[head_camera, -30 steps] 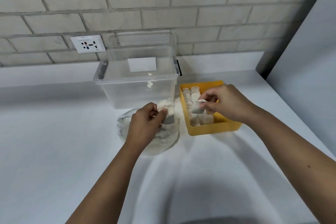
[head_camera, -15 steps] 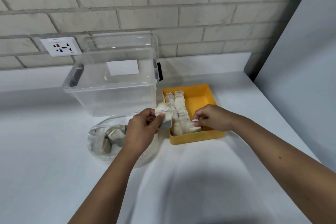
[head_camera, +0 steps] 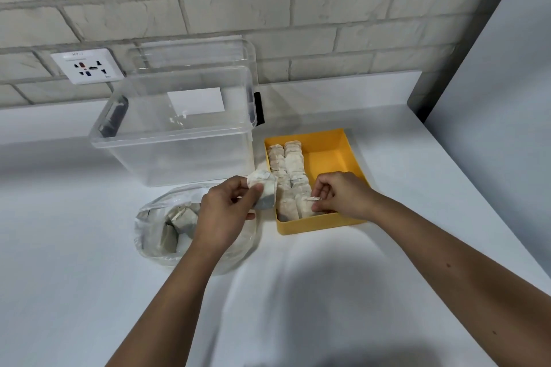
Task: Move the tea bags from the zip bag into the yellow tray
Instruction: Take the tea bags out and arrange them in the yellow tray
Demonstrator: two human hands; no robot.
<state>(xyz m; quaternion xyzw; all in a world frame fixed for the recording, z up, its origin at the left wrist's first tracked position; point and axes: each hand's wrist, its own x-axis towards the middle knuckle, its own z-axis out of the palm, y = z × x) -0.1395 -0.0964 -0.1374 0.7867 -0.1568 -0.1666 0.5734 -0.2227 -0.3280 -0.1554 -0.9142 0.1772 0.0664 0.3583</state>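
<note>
1. While the left hand (head_camera: 222, 217) hangs above the zip bag (head_camera: 149, 235) in the head view, its grip is clamped, thumb against fingers, on a lifted tea bag (head_camera: 264, 188). This bag is of pale paper, grey in its lower half, and is held between the zip bag and the yellow tray (head_camera: 316, 225).
2. Right hand (head_camera: 340, 197): over the near end of the yellow tray. The grip is closed thumb to forefinger on a pinched tea bag (head_camera: 313, 199), low inside the tray beside the rows.
3. Yellow tray: rectangular, on the white surface (head_camera: 74, 277), just right of the zip bag. Two rows of tea bags (head_camera: 290, 164) run along its left side from far wall to near wall. Its right side shows bare floor.
4. Zip bag: clear, mouth open upward, on the surface just in front of the clear bin (head_camera: 179, 155). It holds several loose tea bags (head_camera: 179, 220), partly hidden by the left wrist.
5. Clear bin: left of the tray, with a dark handle at each end and a plain white label (head_camera: 195, 100) on its far wall. A clear lid (head_camera: 193, 50) stands behind it against the brick wall (head_camera: 268, 9).
6. Wall socket (head_camera: 87, 65): white plate, left of the lid. The small print along its top is too small to read.
</note>
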